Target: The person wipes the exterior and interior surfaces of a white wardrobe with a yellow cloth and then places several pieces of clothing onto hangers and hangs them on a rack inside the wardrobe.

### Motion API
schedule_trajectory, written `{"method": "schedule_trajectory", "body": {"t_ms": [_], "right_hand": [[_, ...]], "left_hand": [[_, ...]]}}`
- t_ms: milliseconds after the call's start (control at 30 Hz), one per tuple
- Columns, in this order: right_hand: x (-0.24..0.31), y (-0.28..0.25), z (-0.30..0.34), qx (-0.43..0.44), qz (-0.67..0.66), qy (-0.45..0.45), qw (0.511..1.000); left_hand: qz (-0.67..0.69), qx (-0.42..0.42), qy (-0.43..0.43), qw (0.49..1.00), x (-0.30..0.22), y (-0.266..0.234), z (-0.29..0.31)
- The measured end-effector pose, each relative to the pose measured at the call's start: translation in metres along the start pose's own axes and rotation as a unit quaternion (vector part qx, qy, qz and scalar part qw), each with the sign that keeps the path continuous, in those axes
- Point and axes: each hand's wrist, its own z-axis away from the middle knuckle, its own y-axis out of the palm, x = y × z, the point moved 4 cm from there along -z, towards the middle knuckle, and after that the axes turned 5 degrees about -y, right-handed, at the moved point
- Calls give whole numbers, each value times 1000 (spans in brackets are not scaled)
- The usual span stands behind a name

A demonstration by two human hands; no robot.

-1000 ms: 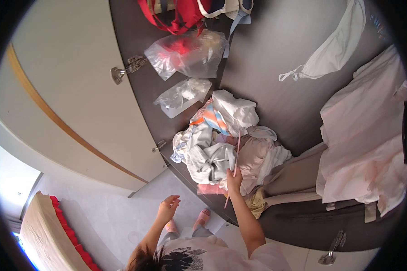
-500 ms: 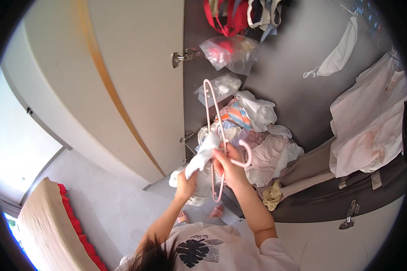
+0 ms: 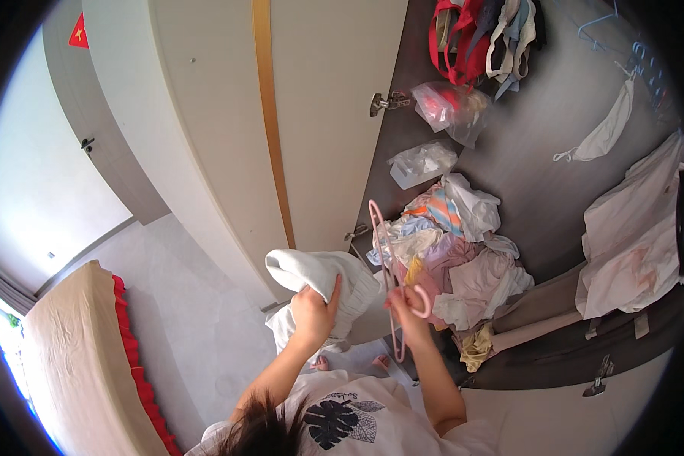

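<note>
While the left hand [image 3: 311, 318] grasps a bunched white garment [image 3: 345, 275], thumb laid along the cloth, the right hand [image 3: 410, 318] is closed around a pink hanger [image 3: 428, 302], held on edge with its hook toward the wardrobe.

White garment: in front of the person, above the pale floor [image 3: 205, 296], just left of the hanger; whether the two touch cannot be told.

Heap of clothes [image 3: 485, 283]: inside the wardrobe, beyond the right hand; pink, white and lilac, one piece striped orange and blue.

Clear plastic bags, two: the smaller [image 3: 424, 163] near the heap, the larger [image 3: 452, 110] farther back, with red contents.

Red strapped items [image 3: 463, 49]: behind the bags.

Pale pink garment [image 3: 634, 235]: at the right.

Cream door [image 3: 323, 99]: open at the left.
</note>
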Motion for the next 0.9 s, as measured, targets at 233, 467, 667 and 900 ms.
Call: {"method": "schedule_trajectory", "body": {"t_ms": [233, 467, 667, 900], "right_hand": [[-39, 22, -5, 31, 174, -124, 976], [22, 53, -19, 205, -62, -193, 957], [77, 87, -20, 241, -46, -191, 950], [81, 90, -29, 255, 255, -181, 915]], "left_hand": [[66, 73, -25, 995, -2, -2, -3], [331, 174, -279, 885, 28, 7, -19], [379, 263, -297, 836, 29, 9, -25], [275, 380, -293, 833, 64, 19, -22]]}}
